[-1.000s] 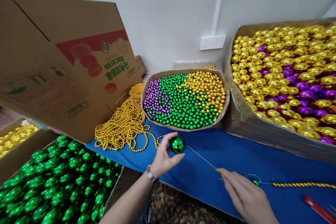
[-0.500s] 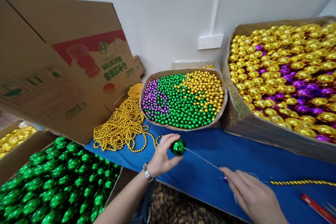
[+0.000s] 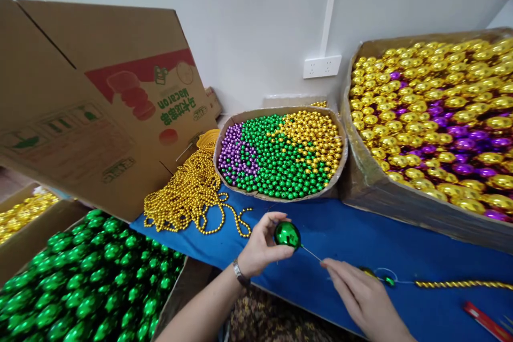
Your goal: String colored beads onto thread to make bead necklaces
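Observation:
Between the thumb and fingers of my left hand [image 3: 266, 246] is a large shiny green ball bead [image 3: 287, 235]. A thin pale string [image 3: 310, 254] stretches from the bead's right side to my right hand [image 3: 356, 291], whose thumb and fingers pinch it. Beyond the right hand, a small green bead [image 3: 388, 281] lies on the blue cloth by a loop of string. A gold bead partly shows behind the right knuckles. Farther right runs a gold twisted bead strand [image 3: 460, 284].
A box of small purple, green and gold beads [image 3: 340, 166] stands ahead. Right of it is a large box of gold and purple beads [image 3: 368, 192]. Gold bead strings [image 3: 180, 192] heap beside a cardboard carton [image 3: 48, 133]. Large green beads [image 3: 80, 283] fill a box at lower left. A red tool [image 3: 487, 320] lies lower right.
My left hand has moved right and slightly down with the green bead. My right hand has shifted left, and the string between them is shorter. More beads show beyond the right hand.

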Available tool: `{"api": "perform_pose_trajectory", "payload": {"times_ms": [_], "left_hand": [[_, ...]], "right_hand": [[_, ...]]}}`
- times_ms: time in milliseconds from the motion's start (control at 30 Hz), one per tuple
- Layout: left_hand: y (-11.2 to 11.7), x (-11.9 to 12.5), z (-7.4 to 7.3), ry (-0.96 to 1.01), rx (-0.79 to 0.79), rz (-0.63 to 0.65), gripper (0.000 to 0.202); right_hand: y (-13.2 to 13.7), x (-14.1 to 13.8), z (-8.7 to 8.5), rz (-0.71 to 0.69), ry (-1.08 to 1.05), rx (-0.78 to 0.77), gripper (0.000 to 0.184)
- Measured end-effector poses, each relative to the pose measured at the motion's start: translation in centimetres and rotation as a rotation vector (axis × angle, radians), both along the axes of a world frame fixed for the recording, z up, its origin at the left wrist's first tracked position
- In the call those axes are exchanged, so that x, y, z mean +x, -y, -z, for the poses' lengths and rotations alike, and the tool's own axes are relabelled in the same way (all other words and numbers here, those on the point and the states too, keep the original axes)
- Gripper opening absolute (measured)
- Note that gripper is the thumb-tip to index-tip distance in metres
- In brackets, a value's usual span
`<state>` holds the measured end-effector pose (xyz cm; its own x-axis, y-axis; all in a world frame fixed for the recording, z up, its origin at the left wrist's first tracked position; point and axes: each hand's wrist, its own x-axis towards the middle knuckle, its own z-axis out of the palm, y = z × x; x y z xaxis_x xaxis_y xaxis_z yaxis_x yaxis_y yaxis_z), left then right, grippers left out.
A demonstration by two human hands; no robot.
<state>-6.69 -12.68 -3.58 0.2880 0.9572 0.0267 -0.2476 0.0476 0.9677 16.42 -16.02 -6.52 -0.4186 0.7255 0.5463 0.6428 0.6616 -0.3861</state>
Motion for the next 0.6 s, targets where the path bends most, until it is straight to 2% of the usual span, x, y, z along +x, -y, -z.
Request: {"api": "perform_pose_trajectory", "payload": {"times_ms": [67, 167, 300, 433, 600], "left_hand": [[0.0, 0.4, 0.3, 0.053, -0.036, -0.027, 0.059], [-0.1, 0.6, 0.2, -0.006, -0.039, -0.031, 0.060], [-0.3, 0.7, -0.1, 0.006, -0.048, -0.032, 0.060], [-0.4, 0.9, -0.1, -0.025, -0.035, -0.037, 0.062], [-0.6, 1.1, -0.1, 0.006, -0.032, 0.022, 0.063]], "right_hand": [[0.1, 0.0, 0.5, -0.016, -0.056, -0.083, 0.025], [0.2, 0.1, 1.0, 0.029, -0.068, -0.070, 0.025], [0.1, 0.1, 1.2, -0.008, -0.120, -0.114, 0.025], [-0.1, 0.0, 1.2, 0.016, -0.162, -0.119, 0.024], [-0.2, 0.3, 1.7, -0.020, -0.198, -0.168, 0.025]]}}
